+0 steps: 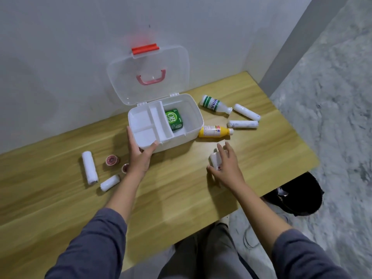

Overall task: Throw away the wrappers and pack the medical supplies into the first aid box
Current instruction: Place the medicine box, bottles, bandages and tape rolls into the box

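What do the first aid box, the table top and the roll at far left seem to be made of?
First aid box: translucent white plastic, smooth; the wall shows faintly through its open lid.
Table top: wood-look surface with printed-looking grain and a slight sheen, probably laminate.
Far-left roll: soft white fabric, likely gauze or bandage; matte, fuzzy surface with a frayed end.

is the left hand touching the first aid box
Touching. The head view shows the left hand gripping the near corner of the first aid box, its thumb hooked over the rim and its fingers against the side wall.

Wooden table (181, 198); white wall (60, 47); marbled floor (332, 97).
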Motion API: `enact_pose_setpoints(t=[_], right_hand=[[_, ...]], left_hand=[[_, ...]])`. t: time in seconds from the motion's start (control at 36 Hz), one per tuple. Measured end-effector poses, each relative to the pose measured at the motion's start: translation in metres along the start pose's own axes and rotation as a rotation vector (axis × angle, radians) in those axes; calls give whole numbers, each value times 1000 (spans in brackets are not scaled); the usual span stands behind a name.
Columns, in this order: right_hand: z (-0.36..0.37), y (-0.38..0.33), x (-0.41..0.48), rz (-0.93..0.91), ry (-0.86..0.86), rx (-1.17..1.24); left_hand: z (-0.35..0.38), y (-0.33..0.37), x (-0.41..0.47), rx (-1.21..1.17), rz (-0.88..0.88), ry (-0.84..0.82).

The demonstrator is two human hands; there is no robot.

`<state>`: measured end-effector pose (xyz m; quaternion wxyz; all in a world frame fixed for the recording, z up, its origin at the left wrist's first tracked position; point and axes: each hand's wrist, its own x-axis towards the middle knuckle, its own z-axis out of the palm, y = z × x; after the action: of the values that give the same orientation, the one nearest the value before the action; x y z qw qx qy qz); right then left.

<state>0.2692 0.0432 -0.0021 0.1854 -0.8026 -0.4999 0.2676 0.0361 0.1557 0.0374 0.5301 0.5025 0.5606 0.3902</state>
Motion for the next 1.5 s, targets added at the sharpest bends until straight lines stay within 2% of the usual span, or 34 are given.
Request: enact_pose_setpoints(t=[0.19,0.36,0.5,0.61,0.72,0.92,1.06,1.17,1.25,1.33,1.5], right_hand=[[7,3,-22,90,143,-78],[0,-2,-25,9,198,-53],[-25,-22,-10,-47,338,35],[-52,-50,14,-172,382,137],[-72,-84,44,-311,275,175],[-72,-123,96,-482,-120,-170],[-63,-143,126,-577,-226,-452],[-51,-156,145,-692,-318,-504],[-42,-162,150,-694,-412,-476],[-36,-161,150,-683,-425,-440],[-35,-141,140,-551,-267,-292]], left_hand=[[1,-1,-1,13,-3,24],[3,0,-2,-31,-1,18],[2,4,-3,-35,-13,16],[3,7,-4,-48,-29,22],[2,7,-4,-44,-47,20],[3,10,-5,-94,-92,32],[5,13,-5,-163,-127,49],[5,12,-3,-182,-125,48],[5,11,-3,-191,-142,48],[5,9,-3,-194,-148,53],[3,7,-3,-176,-164,37]])
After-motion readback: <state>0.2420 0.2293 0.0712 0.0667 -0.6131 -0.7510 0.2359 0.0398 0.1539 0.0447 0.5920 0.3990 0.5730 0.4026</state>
